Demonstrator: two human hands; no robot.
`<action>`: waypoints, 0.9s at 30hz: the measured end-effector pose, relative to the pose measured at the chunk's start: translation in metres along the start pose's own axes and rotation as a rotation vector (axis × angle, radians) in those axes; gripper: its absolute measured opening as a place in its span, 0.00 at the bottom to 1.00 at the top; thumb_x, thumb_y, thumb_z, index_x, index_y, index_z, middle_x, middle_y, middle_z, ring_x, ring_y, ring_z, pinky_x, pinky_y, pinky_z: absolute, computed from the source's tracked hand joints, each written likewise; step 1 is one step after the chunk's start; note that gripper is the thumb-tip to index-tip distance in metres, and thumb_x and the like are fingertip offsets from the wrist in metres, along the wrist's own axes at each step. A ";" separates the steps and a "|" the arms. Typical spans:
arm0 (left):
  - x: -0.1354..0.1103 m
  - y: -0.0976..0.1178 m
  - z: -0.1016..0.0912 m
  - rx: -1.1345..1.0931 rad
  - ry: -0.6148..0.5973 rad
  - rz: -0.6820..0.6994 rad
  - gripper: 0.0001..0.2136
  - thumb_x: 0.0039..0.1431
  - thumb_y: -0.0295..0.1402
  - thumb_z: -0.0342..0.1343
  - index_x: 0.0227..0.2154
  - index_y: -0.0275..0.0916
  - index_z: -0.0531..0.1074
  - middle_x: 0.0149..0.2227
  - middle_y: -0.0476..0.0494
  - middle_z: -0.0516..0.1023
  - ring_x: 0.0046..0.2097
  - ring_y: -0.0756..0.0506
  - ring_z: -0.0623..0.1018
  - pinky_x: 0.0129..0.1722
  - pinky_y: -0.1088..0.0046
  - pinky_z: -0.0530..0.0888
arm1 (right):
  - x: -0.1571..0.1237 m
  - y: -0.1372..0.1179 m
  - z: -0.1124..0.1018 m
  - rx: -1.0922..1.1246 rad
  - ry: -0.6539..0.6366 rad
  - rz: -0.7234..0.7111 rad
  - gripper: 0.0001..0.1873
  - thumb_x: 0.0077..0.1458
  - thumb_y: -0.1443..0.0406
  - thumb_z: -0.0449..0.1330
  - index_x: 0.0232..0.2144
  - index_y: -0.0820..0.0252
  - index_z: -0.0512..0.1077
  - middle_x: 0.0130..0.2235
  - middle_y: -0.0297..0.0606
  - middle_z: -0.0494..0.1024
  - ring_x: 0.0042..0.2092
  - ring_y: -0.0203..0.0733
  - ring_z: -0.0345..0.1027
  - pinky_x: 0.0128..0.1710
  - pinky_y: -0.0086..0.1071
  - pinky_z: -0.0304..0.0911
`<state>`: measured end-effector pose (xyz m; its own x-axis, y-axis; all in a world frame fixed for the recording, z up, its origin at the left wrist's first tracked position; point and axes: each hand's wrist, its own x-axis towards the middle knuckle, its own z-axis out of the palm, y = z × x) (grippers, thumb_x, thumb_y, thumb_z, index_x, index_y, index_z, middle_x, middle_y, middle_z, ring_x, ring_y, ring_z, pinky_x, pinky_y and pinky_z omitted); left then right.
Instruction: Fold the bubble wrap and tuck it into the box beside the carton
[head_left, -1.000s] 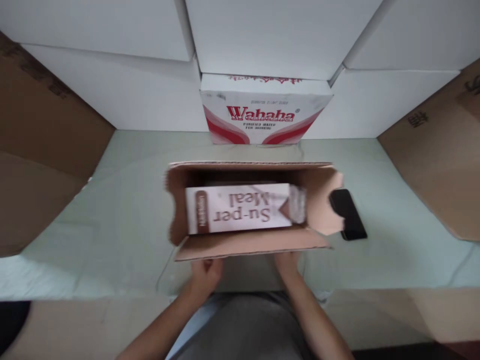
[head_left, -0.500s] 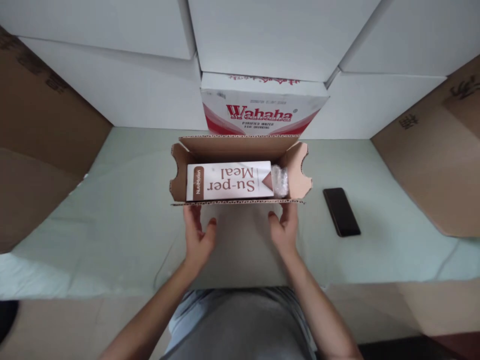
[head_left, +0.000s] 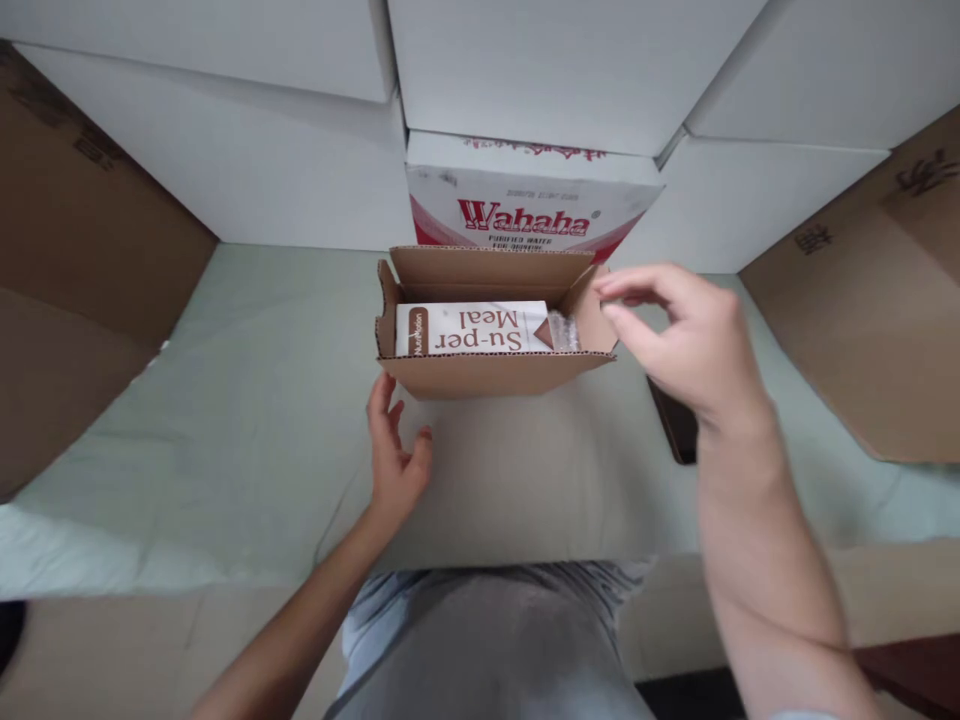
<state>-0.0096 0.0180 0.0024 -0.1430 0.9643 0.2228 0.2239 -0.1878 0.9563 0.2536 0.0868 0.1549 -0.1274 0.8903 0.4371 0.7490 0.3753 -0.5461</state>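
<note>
An open brown cardboard box (head_left: 491, 375) stands on the pale green table (head_left: 247, 400), flaps up. Inside lies a white carton (head_left: 472, 328) printed "Su-per Meal", with a wad of bubble wrap (head_left: 564, 331) at its right end. My left hand (head_left: 394, 455) rests open on the table just below the box's near left corner, fingers spread. Raised in the air at the box's right end flap (head_left: 596, 310), my right hand (head_left: 686, 340) has its fingers curled and thumb close to fingertips, with nothing in them.
A black phone (head_left: 675, 425) lies on the table right of the box, partly hidden by my right wrist. A "Wahaha" carton (head_left: 525, 205) stands behind among stacked white boxes (head_left: 225, 170). Brown cardboard boxes flank the left (head_left: 67, 280) and right (head_left: 877, 300).
The box slid away from me and was set down. My right hand left its near wall and rose to the right end flap. My left hand let go and lies open.
</note>
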 end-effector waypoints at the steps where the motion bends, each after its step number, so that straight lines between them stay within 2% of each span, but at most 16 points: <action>1: -0.002 0.000 0.000 -0.001 0.001 0.014 0.33 0.55 0.32 0.53 0.63 0.49 0.46 0.66 0.39 0.48 0.66 0.39 0.53 0.61 0.51 0.57 | 0.015 -0.005 -0.005 -0.107 -0.159 -0.054 0.07 0.51 0.68 0.57 0.33 0.52 0.72 0.36 0.34 0.78 0.37 0.42 0.71 0.38 0.36 0.64; 4: -0.007 -0.001 0.003 -0.005 -0.014 0.049 0.33 0.56 0.31 0.52 0.63 0.49 0.46 0.65 0.40 0.49 0.66 0.39 0.53 0.61 0.51 0.58 | 0.051 -0.009 0.000 -0.360 -0.553 -0.107 0.05 0.48 0.69 0.58 0.25 0.55 0.71 0.22 0.32 0.74 0.23 0.38 0.64 0.24 0.32 0.56; 7: -0.010 -0.004 0.006 -0.002 -0.030 0.057 0.33 0.57 0.29 0.51 0.63 0.49 0.45 0.66 0.40 0.48 0.66 0.40 0.52 0.61 0.53 0.59 | 0.067 -0.004 0.018 -0.533 -0.756 -0.135 0.07 0.45 0.69 0.59 0.19 0.57 0.66 0.15 0.30 0.66 0.18 0.33 0.54 0.20 0.30 0.47; 11: -0.010 -0.008 0.007 0.019 -0.026 0.066 0.34 0.56 0.27 0.50 0.63 0.48 0.43 0.66 0.39 0.47 0.66 0.40 0.52 0.61 0.54 0.59 | 0.066 0.000 0.032 -0.656 -0.751 -0.145 0.01 0.45 0.68 0.57 0.24 0.59 0.68 0.23 0.34 0.71 0.23 0.34 0.58 0.22 0.30 0.45; 15: -0.008 -0.008 0.009 0.053 -0.050 0.099 0.38 0.54 0.25 0.50 0.64 0.48 0.39 0.67 0.39 0.43 0.67 0.39 0.49 0.61 0.53 0.58 | 0.061 0.002 0.031 -0.564 -0.683 -0.146 0.12 0.46 0.70 0.53 0.35 0.59 0.71 0.32 0.35 0.75 0.28 0.36 0.63 0.25 0.29 0.48; 17: -0.006 -0.007 0.011 0.083 -0.073 0.116 0.40 0.53 0.25 0.50 0.64 0.48 0.36 0.67 0.39 0.40 0.67 0.38 0.47 0.61 0.52 0.58 | 0.059 0.005 0.029 -0.502 -0.611 -0.187 0.14 0.46 0.70 0.52 0.36 0.59 0.72 0.34 0.34 0.75 0.31 0.36 0.64 0.27 0.28 0.51; 19: -0.005 -0.005 0.014 0.107 -0.086 0.133 0.41 0.52 0.24 0.50 0.64 0.49 0.34 0.67 0.39 0.38 0.67 0.38 0.45 0.60 0.51 0.59 | 0.058 0.008 0.028 -0.458 -0.472 -0.241 0.14 0.47 0.71 0.51 0.34 0.59 0.74 0.36 0.35 0.74 0.33 0.36 0.65 0.29 0.29 0.54; 23: -0.003 -0.004 0.020 0.142 -0.086 0.155 0.43 0.51 0.23 0.49 0.64 0.48 0.31 0.67 0.38 0.36 0.67 0.37 0.44 0.59 0.51 0.60 | 0.048 0.007 0.013 -0.347 -0.003 -0.410 0.15 0.47 0.73 0.50 0.32 0.63 0.76 0.34 0.39 0.72 0.34 0.34 0.64 0.31 0.30 0.57; 25: -0.001 -0.004 0.022 0.154 -0.081 0.161 0.43 0.50 0.22 0.49 0.65 0.46 0.30 0.67 0.36 0.36 0.67 0.38 0.44 0.59 0.51 0.60 | 0.031 0.001 -0.001 -0.316 0.278 -0.496 0.16 0.48 0.73 0.51 0.34 0.61 0.76 0.32 0.38 0.70 0.35 0.36 0.64 0.32 0.31 0.59; 27: -0.001 -0.005 0.022 0.164 -0.053 0.171 0.42 0.51 0.23 0.49 0.65 0.45 0.32 0.67 0.35 0.37 0.67 0.38 0.44 0.59 0.51 0.60 | 0.003 -0.005 -0.013 -0.298 0.508 -0.511 0.16 0.49 0.71 0.52 0.37 0.57 0.76 0.30 0.37 0.69 0.36 0.39 0.64 0.35 0.35 0.60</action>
<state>0.0110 0.0221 -0.0068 -0.0399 0.9303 0.3647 0.3950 -0.3205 0.8610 0.2576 0.0845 0.1684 -0.2440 0.3715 0.8958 0.8297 0.5581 -0.0054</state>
